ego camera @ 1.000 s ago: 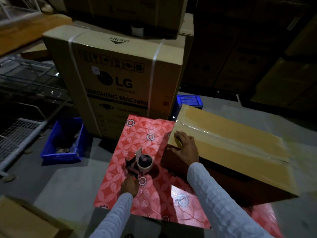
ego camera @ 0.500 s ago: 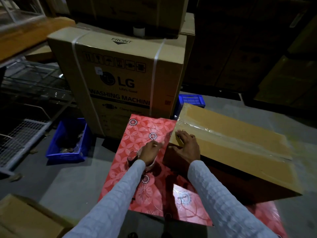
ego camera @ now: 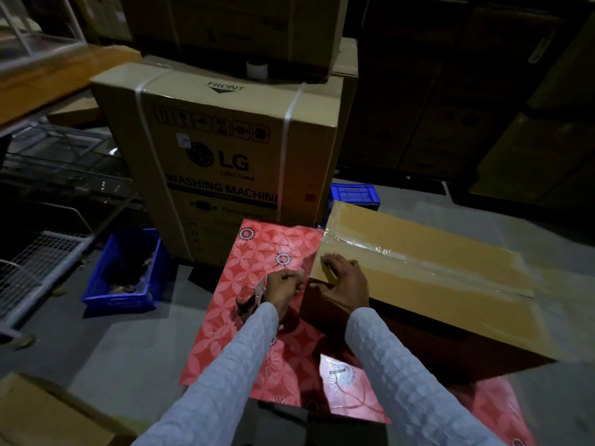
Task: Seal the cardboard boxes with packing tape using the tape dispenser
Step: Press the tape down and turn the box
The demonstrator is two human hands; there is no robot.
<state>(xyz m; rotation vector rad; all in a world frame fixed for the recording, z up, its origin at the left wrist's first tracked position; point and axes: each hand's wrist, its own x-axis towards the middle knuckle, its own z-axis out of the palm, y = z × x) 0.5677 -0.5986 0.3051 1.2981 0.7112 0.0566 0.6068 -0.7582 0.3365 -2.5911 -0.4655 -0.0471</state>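
Left grip [ego camera: 284, 286] over tape dispenser [ego camera: 249, 298]

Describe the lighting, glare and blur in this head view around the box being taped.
Head view: dim overall, the stacked cartons at the back almost black; light falls mainly on the cardboard box and red patterned sheet; the clear tape along the box seam shows glare; a bright reflection sits on the sheet's near edge; wide-angle bending tilts the LG carton; the left hand and tape dispenser are soft and shadowed.
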